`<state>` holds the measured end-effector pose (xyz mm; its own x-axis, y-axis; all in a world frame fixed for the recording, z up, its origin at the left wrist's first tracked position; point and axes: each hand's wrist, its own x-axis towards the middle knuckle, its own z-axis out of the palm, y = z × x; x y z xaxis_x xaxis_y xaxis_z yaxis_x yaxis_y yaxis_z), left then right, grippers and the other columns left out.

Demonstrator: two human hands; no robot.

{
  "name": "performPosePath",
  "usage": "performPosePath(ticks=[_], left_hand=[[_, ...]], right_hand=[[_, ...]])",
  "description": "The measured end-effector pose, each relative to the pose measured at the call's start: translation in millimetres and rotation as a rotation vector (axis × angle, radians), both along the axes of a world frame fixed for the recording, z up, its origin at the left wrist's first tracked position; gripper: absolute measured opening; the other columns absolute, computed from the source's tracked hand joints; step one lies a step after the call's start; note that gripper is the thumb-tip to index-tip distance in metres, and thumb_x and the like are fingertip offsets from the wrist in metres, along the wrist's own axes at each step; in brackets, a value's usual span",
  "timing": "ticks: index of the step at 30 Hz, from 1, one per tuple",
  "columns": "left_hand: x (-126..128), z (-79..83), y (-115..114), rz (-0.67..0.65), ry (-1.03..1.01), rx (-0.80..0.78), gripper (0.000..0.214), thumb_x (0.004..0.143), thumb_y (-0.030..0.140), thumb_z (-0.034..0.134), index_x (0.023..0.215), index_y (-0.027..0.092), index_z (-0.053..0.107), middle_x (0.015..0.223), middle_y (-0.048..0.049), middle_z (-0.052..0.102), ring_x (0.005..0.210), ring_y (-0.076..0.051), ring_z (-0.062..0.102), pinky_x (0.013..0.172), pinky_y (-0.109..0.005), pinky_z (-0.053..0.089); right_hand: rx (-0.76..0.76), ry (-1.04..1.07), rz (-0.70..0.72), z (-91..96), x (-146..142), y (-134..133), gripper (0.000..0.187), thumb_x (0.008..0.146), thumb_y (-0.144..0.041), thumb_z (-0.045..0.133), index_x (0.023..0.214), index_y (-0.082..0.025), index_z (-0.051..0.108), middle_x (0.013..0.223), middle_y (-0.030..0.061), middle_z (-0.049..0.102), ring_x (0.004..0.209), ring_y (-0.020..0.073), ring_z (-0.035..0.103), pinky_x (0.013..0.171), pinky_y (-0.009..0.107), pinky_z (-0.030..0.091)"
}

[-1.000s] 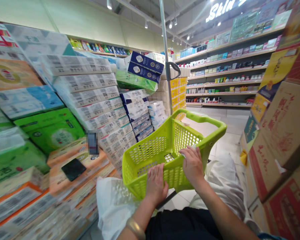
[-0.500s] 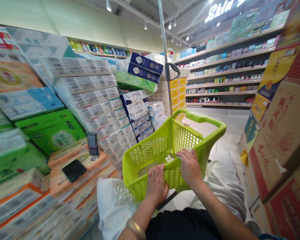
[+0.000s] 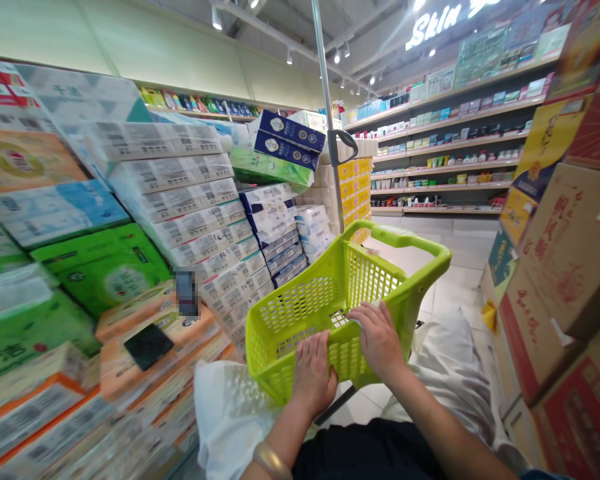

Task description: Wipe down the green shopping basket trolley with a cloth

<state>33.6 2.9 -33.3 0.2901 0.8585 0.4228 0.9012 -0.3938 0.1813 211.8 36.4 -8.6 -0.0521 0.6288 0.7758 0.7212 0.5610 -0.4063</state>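
Observation:
A lime-green plastic shopping cart (image 3: 300,303) stands tilted right in front of me, its slotted basket bare inside as far as I see. My left hand (image 3: 314,373) is closed over the near rim, fingers hooked inward and thumb on the outer wall. To its right, my right hand (image 3: 377,340) curls over the same rim, nearer the cart's handle end. A thin pale edge shows by its fingertips; I cannot make out what it is. The cart's handle (image 3: 433,257) rises at the upper right, touched by neither hand.
Stacked tissue packs (image 3: 195,207) fill the left side, with a dark flat square (image 3: 149,346) on an orange pack. Cardboard boxes (image 3: 575,260) line the right. A metal pole (image 3: 325,87) rises behind the cart. Stocked shelves (image 3: 450,150) stand at the back. White fabric (image 3: 445,373) covers my legs.
Both hands keep their places on the cart's rim. The view has shifted very slightly; nothing was taken hold of or let go.

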Motion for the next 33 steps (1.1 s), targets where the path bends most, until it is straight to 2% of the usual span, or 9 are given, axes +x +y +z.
performPosePath(ticks=[4,8,17,21,25,30,33], left_hand=[[0,-1.6,0,0.009,-0.009,0.017,0.071,0.068,0.013,0.051,0.137,0.015,0.035,0.129,-0.0132,0.052,0.120,-0.029,0.046,0.107,-0.050,0.031],[-1,-1.0,1,-0.004,-0.008,0.010,0.069,0.068,0.014,0.051,0.136,0.013,0.036,0.129,-0.0137,0.053,0.120,-0.029,0.046,0.107,-0.049,0.031],[1,3.4,9,-0.015,-0.076,-0.017,0.065,0.069,0.017,0.051,0.133,0.016,0.040,0.123,-0.0124,0.055,0.115,-0.029,0.049,0.105,-0.051,0.032],[1,5.9,14,-0.040,-0.124,-0.009,0.063,0.067,0.015,0.050,0.130,0.016,0.043,0.120,-0.0121,0.057,0.113,-0.028,0.050,0.103,-0.050,0.034],[-3,9.4,20,-0.038,-0.167,-0.011,0.059,0.065,0.014,0.048,0.124,0.018,0.047,0.115,-0.0102,0.059,0.110,-0.027,0.052,0.101,-0.048,0.037],[-23,15.6,34,-0.019,-0.181,-0.022,0.049,0.063,0.013,0.048,0.111,0.019,0.052,0.106,-0.0073,0.062,0.102,-0.024,0.056,0.095,-0.044,0.041],[-31,22.7,44,0.081,-0.144,-0.038,0.036,0.066,0.013,0.048,0.101,0.018,0.056,0.098,-0.0071,0.063,0.097,-0.024,0.058,0.094,-0.044,0.042]], right_hand=[[0.003,0.009,-0.009,-2.0,-6,-2,0.042,0.082,-0.002,0.038,0.105,-0.024,0.067,0.104,0.0024,0.069,0.116,0.0195,0.054,0.115,0.045,0.021],[0.006,-0.013,-0.034,-0.8,-2,0,0.041,0.082,-0.002,0.039,0.101,-0.024,0.067,0.104,0.0004,0.070,0.115,0.0186,0.055,0.117,0.043,0.018],[0.092,-0.043,-0.255,16.8,58,25,0.039,0.077,-0.003,0.041,0.098,-0.024,0.066,0.104,0.0001,0.070,0.115,0.0202,0.056,0.118,0.045,0.013],[0.100,-0.048,-0.302,21.6,70,30,0.038,0.075,-0.004,0.041,0.096,-0.024,0.066,0.104,0.0009,0.070,0.114,0.0203,0.057,0.117,0.045,0.012],[0.100,-0.066,-0.300,25.1,71,27,0.037,0.076,-0.005,0.042,0.096,-0.024,0.066,0.104,0.0002,0.071,0.113,0.0205,0.058,0.117,0.045,0.012],[0.093,-0.053,-0.251,33.1,69,18,0.035,0.077,-0.006,0.042,0.095,-0.024,0.066,0.102,0.0000,0.071,0.110,0.0200,0.059,0.117,0.046,0.013],[0.092,-0.072,-0.187,36.5,61,11,0.037,0.077,-0.005,0.042,0.098,-0.024,0.066,0.103,0.0001,0.071,0.110,0.0196,0.059,0.117,0.044,0.014]])
